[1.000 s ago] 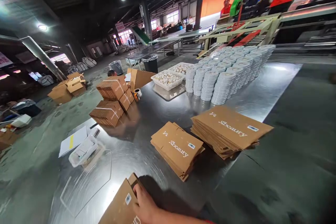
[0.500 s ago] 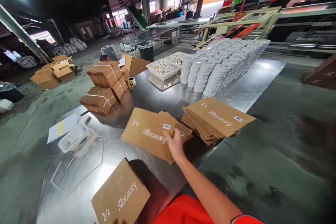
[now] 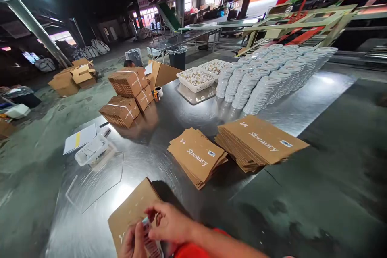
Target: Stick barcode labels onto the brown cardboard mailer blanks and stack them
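Note:
My left hand (image 3: 133, 240) is closed on a strip of printed labels (image 3: 152, 246), low in the view. Right beside it, my right hand (image 3: 171, 221) has its fingers curled in at the strip's bluish end; whatever lies between its fingertips is too small to make out. Under both hands lies a flat brown cardboard box (image 3: 133, 205) with white lettering, partly covered by them. Ahead to the right is a loose pile of flat "Sbeauty" boxes (image 3: 193, 153), its top one bearing a small label. A second pile of labelled boxes (image 3: 256, 137) sits beside it.
Tall stacks of white discs (image 3: 256, 84) stand at the back right of the metal table (image 3: 145, 145). White baskets of small items (image 3: 196, 84) are beside them. Strapped box bundles (image 3: 121, 111) stand at back left. A clear plastic tray (image 3: 92, 151) and papers (image 3: 80, 139) lie left.
My right hand has let go of a labelled box, now on the near pile, and moved back to my left hand. The left hand has come further into view with the label strip.

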The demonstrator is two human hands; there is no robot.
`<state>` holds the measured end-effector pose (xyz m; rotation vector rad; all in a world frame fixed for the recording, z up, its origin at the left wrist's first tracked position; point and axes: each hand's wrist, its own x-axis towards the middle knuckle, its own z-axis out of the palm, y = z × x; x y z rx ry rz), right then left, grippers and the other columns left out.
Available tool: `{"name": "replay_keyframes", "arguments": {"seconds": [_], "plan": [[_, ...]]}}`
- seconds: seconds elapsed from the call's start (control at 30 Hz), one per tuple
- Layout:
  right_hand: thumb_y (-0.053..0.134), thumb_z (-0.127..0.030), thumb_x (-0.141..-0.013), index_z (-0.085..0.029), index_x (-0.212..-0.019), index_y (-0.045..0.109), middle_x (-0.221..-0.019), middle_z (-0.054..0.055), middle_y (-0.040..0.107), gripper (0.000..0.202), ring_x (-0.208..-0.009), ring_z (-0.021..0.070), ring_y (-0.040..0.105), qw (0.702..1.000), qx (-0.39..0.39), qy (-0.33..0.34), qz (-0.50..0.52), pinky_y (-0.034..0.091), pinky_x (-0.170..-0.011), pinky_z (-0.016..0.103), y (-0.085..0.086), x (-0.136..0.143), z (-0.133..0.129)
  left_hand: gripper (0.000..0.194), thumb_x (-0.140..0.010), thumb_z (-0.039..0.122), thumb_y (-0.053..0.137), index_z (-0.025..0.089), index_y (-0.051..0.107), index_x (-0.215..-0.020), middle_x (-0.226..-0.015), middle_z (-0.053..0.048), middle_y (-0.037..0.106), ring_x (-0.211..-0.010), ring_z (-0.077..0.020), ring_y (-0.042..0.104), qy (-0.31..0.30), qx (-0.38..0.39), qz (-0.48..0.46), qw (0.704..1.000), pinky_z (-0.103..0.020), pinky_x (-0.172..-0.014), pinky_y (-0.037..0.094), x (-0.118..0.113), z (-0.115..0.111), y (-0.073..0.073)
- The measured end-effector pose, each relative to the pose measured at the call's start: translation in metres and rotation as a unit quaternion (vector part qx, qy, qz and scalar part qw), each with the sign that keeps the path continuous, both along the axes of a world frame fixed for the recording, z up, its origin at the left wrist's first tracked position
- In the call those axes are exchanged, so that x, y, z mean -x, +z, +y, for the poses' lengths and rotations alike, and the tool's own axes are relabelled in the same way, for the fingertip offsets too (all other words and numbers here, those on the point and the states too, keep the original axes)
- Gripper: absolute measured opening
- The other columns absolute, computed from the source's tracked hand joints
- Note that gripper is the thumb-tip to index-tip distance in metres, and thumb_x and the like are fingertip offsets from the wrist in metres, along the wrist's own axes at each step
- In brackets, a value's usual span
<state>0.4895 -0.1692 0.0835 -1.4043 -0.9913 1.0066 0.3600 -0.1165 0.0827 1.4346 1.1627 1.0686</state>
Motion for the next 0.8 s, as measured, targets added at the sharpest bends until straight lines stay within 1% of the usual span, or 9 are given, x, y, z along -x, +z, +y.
{"name": "replay_keyframes", "arguments": {"seconds": [0.07,0.13,0.17,0.27,0.37,0.47,0.57,0.7,0.8], "plan": [[0.069,-0.019,-0.064,-0.017,-0.087,0.063,-0.081,-0.001,0.057,0.023,-0.070,0.0096,0.050,1.000,0.015,-0.013,0.024,0.039,-0.062,0.020,0.009,0.021,0.006,0.040,-0.069,0.057,0.066,0.020,0.061,-0.058,-0.059,0.001,0.060,-0.059,-0.0139,0.054,0.004,-0.006,-0.004,1.000,-0.024,-0.059,0.045,0.000,0.002,0.003],[0.064,-0.015,-0.066,-0.015,-0.074,0.061,-0.072,-0.003,0.053,0.008,-0.067,0.0087,0.047,0.998,0.031,-0.048,0.032,0.036,-0.061,0.020,0.013,0.029,0.008,0.039,-0.070,0.056,0.066,0.019,0.061,-0.059,-0.060,0.002,0.059,-0.061,-0.0132,0.052,0.014,-0.010,0.009,1.000,-0.024,-0.062,0.044,0.004,0.002,0.003],[0.063,-0.015,-0.067,-0.015,-0.072,0.060,-0.069,-0.003,0.053,0.005,-0.066,0.0087,0.046,0.997,0.034,-0.047,0.046,0.036,-0.061,0.020,0.013,0.029,0.007,0.039,-0.071,0.056,0.065,0.019,0.062,-0.059,-0.061,0.001,0.059,-0.062,-0.0132,0.053,0.017,-0.004,0.018,1.000,-0.023,-0.064,0.044,0.007,0.001,0.002],[0.061,-0.019,-0.070,-0.016,-0.075,0.060,-0.069,-0.003,0.055,0.007,-0.066,0.0096,0.049,0.992,0.042,-0.018,0.117,0.039,-0.062,0.021,0.012,0.027,0.006,0.040,-0.071,0.057,0.064,0.019,0.064,-0.060,-0.065,0.000,0.062,-0.066,-0.0139,0.055,-0.005,0.033,0.025,0.999,-0.024,-0.070,0.046,0.015,-0.001,-0.001],[0.057,-0.020,-0.072,-0.015,-0.078,0.060,-0.070,-0.002,0.057,0.008,-0.066,0.0107,0.052,0.986,0.063,-0.022,0.155,0.041,-0.063,0.022,0.011,0.026,0.007,0.042,-0.067,0.059,0.067,0.018,0.069,-0.076,-0.079,-0.004,0.068,-0.077,-0.0181,0.062,-0.038,0.084,0.013,0.996,-0.026,-0.073,0.050,0.021,0.000,0.001],[0.057,-0.021,-0.074,-0.015,-0.075,0.060,-0.070,-0.001,0.058,0.006,-0.066,0.0111,0.051,0.993,0.065,-0.017,0.098,0.041,-0.063,0.023,0.012,0.025,0.007,0.045,-0.061,0.055,0.074,0.017,0.068,-0.086,-0.088,-0.008,0.070,-0.085,-0.0218,0.064,-0.071,0.144,0.000,0.987,-0.030,-0.075,0.053,0.022,0.002,0.008],[0.055,-0.024,-0.078,-0.016,-0.076,0.059,-0.073,0.000,0.059,0.009,-0.070,0.0118,0.052,0.998,0.045,-0.008,0.041,0.041,-0.066,0.023,0.012,0.024,0.006,0.035,-0.064,0.045,0.075,0.017,0.067,-0.083,-0.084,-0.007,0.069,-0.080,-0.0199,0.064,-0.090,0.175,-0.014,0.980,-0.030,-0.074,0.052,0.022,0.002,0.012],[0.053,-0.027,-0.081,-0.017,-0.078,0.058,-0.074,0.000,0.060,0.011,-0.071,0.0116,0.052,0.999,0.048,-0.013,0.011,0.041,-0.065,0.022,0.009,0.025,0.004,0.028,-0.070,0.042,0.071,0.016,0.066,-0.079,-0.076,-0.004,0.067,-0.070,-0.0154,0.061,-0.080,0.215,-0.027,0.973,-0.026,-0.065,0.050,0.021,-0.001,0.008],[0.054,-0.031,-0.082,-0.017,-0.084,0.058,-0.077,0.000,0.061,0.014,-0.072,0.0118,0.054,0.998,0.053,-0.012,0.010,0.043,-0.067,0.023,0.006,0.027,0.002,0.028,-0.070,0.043,0.069,0.016,0.063,-0.072,-0.068,-0.001,0.064,-0.064,-0.0137,0.057,-0.071,0.212,-0.019,0.974,-0.024,-0.061,0.048,0.022,-0.002,0.006]]}}
